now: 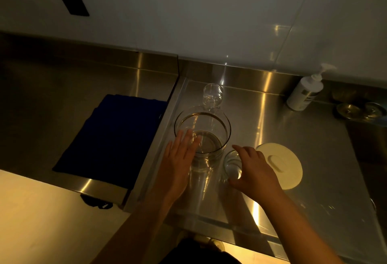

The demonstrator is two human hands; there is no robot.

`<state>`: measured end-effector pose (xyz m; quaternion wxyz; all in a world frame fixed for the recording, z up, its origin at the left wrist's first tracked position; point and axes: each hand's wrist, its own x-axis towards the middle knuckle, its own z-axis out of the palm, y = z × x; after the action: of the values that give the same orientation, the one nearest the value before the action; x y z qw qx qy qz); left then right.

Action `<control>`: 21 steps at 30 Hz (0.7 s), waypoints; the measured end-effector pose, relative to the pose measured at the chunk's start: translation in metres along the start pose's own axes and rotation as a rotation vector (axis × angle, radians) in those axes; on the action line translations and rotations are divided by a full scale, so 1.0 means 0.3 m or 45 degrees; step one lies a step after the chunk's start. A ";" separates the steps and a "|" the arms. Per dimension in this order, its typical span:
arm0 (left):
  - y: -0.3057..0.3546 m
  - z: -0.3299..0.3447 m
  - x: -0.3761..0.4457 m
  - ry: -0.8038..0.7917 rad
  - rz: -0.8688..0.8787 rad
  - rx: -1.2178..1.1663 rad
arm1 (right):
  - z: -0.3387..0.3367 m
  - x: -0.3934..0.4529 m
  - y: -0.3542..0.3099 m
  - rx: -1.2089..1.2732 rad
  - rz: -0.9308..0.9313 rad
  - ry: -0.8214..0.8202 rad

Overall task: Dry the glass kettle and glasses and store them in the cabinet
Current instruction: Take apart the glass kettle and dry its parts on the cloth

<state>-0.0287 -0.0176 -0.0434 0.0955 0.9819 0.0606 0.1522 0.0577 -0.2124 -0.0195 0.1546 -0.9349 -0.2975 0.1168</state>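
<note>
A: What is the biggest thing here?

B: The steel counter (pixel 293 159). It fills most of the view, but its right part is dim and cut off by the edge. On the lower counter at the left lies a dark blue cloth (pixel 113 136); its folds are hard to see in the shadow.

A: And the task things?

B: The glass kettle (pixel 207 123) stands open in the middle of the counter. Its handle I cannot make out. Behind it, touching or just beside, is 1 glass (pixel 213 93). The cream lid (pixel 287 165) lies flat at the right, partly hidden by the right hand (pixel 257 171).

A: What do the hands do?

B: The left hand (pixel 178 159) is flat, fingers spread, against the near left wall of the kettle; it grasps nothing. The right hand curves over a 2nd glass (pixel 231 165), thumb and fingers around the rim, covering part of it. If it presses firmly, I cannot tell.

A: Anything smaller?

B: A white pump bottle (pixel 303 94) at the back right, label unreadable.
</note>
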 end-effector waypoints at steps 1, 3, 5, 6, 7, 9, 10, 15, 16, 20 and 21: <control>-0.001 0.002 -0.003 0.029 0.007 0.011 | 0.001 -0.002 0.001 0.003 -0.012 0.008; -0.001 -0.001 -0.010 0.057 0.023 0.067 | 0.002 -0.007 0.004 0.003 -0.031 0.020; 0.008 -0.008 -0.012 0.084 0.035 0.104 | 0.003 -0.013 0.009 0.004 -0.040 0.026; 0.013 -0.014 -0.014 0.077 0.028 0.122 | 0.002 -0.014 0.012 0.004 -0.043 0.028; 0.020 -0.020 -0.013 0.065 0.020 0.161 | 0.002 -0.016 0.014 0.004 -0.047 0.030; 0.030 -0.024 -0.013 0.048 0.011 0.236 | -0.002 -0.018 0.020 -0.006 -0.057 0.038; 0.030 -0.023 -0.011 0.036 0.009 0.234 | -0.005 -0.019 0.023 -0.015 -0.064 0.043; -0.008 -0.006 -0.007 -0.006 0.018 0.344 | -0.016 -0.024 0.037 0.002 -0.082 0.053; -0.017 -0.003 -0.006 -0.026 0.020 0.347 | -0.018 -0.025 0.040 -0.002 -0.090 0.058; -0.030 -0.014 0.010 -0.020 0.070 0.215 | -0.027 -0.028 0.049 0.002 -0.106 0.075; -0.027 -0.023 0.013 -0.005 0.077 0.136 | -0.029 -0.028 0.051 -0.001 -0.108 0.079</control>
<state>-0.0278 -0.0079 -0.0375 0.0384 0.9872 0.0388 0.1496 0.0617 -0.2310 -0.0157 0.1683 -0.9246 -0.3319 0.0812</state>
